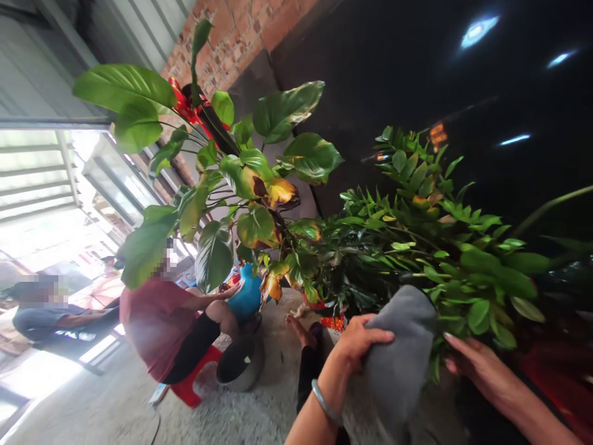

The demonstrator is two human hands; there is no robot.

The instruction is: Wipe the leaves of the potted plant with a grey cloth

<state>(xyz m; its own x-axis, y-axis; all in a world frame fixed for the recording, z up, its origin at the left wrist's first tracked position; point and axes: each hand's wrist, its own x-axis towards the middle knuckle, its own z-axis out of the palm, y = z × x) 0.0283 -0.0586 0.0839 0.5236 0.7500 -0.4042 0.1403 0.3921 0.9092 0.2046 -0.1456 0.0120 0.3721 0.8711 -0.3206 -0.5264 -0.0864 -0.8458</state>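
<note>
My left hand (pixel 356 341), with a pale bangle on the wrist, grips a grey cloth (pixel 402 346) that hangs down in front of the plants. Its thumb lies along the cloth's near side. To the right of the cloth, my right hand (pixel 472 361) reaches in from the lower right. Its fingers are stretched out and apart, close to the lower leaves of a dense green plant (pixel 479 266). Whether the fingertips touch a leaf I cannot tell. Part of that plant is hidden behind the cloth.
A tall broad-leaved plant (pixel 250 164) with yellowing, browned leaves and a red ribbon (pixel 183 102) leans at left centre. Beyond it a person in a red shirt (pixel 157 324) sits on a red stool (pixel 197 377). A dark bucket (pixel 241 364) stands on the concrete floor.
</note>
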